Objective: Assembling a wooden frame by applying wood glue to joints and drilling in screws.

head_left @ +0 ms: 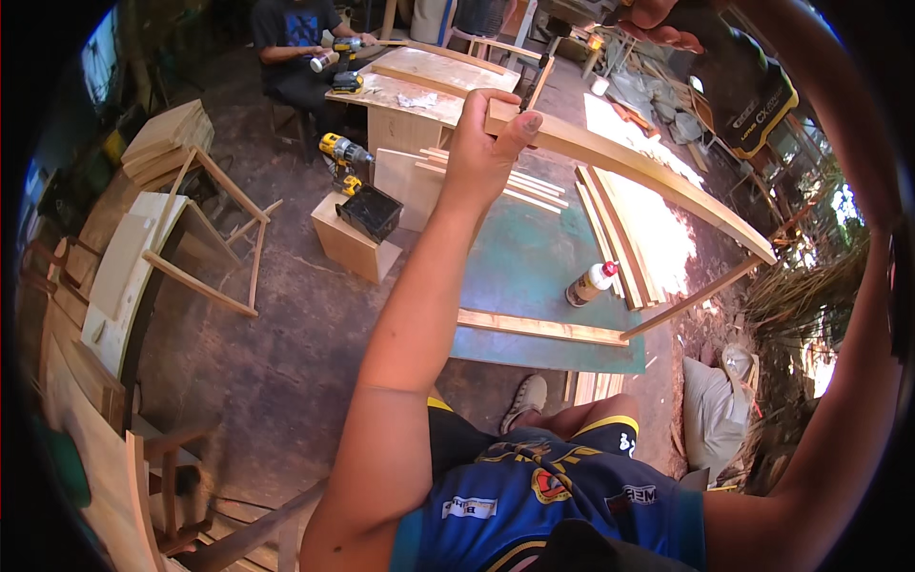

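Note:
My left hand (491,143) is closed round the near-left end of a pale wooden bar (648,162), thumb on its top. This bar is one side of a wooden frame; a thin crosspiece (696,297) links its far end to another bar (543,326) lying on the green tabletop (519,253). My right hand (662,29) is raised at the upper edge, partly cut off, its thumb and fingers apart with nothing visible between them. A glue bottle (591,283) with a red-and-white cap stands on the tabletop between the two bars.
Loose strips (620,238) lie on the tabletop. A yellow drill (343,157) and black bin (369,212) sit on a wooden box at left. Another person (295,48) works with a drill at a far bench. A wooden frame (224,234) stands left; sacks (720,410) lie right.

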`<act>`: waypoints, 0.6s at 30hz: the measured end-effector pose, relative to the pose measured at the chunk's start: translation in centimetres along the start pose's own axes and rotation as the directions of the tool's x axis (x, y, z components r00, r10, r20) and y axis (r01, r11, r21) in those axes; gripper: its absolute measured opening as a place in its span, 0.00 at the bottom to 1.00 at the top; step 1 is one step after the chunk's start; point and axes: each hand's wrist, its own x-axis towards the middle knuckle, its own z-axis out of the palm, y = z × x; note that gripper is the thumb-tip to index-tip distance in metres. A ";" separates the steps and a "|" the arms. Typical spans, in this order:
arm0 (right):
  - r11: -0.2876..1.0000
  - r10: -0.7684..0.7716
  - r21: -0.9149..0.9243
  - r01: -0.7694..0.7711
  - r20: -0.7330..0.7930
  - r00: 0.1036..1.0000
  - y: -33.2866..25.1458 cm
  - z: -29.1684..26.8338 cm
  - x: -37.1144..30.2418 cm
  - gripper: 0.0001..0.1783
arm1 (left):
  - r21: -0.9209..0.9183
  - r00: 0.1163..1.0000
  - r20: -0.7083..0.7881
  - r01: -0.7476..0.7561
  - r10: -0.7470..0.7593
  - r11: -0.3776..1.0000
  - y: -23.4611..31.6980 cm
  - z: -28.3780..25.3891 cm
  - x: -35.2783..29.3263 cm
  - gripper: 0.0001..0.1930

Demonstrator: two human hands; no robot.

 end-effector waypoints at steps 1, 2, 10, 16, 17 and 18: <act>1.000 0.004 -0.005 -0.004 0.004 1.000 0.1 0.0 0.1 0.08 | -0.003 1.000 -0.007 0.000 0.000 1.000 -0.1 0.0 0.0 0.25; 0.992 -0.055 -0.111 0.058 0.031 0.998 0.0 -0.1 0.3 0.08 | 0.000 1.000 -0.005 -0.009 0.009 1.000 -0.1 0.0 0.1 0.25; 0.993 -0.045 -0.115 0.042 -0.018 0.999 0.0 0.1 0.7 0.09 | 0.024 1.000 -0.015 0.008 -0.007 1.000 -0.2 0.0 0.4 0.24; 0.993 -0.026 -0.119 0.016 -0.080 0.996 0.8 -0.5 0.7 0.10 | -0.017 0.999 -0.030 -0.020 0.019 1.000 -0.5 0.1 0.5 0.23; 0.991 -0.052 -0.123 0.048 -0.023 0.998 0.7 -0.7 0.9 0.11 | -0.017 0.999 -0.041 -0.016 0.015 1.000 -0.7 0.1 0.5 0.23; 0.991 -0.060 -0.120 0.060 -0.001 0.998 0.8 -0.8 1.1 0.11 | -0.029 1.000 -0.021 -0.012 0.011 1.000 -1.0 0.0 0.6 0.26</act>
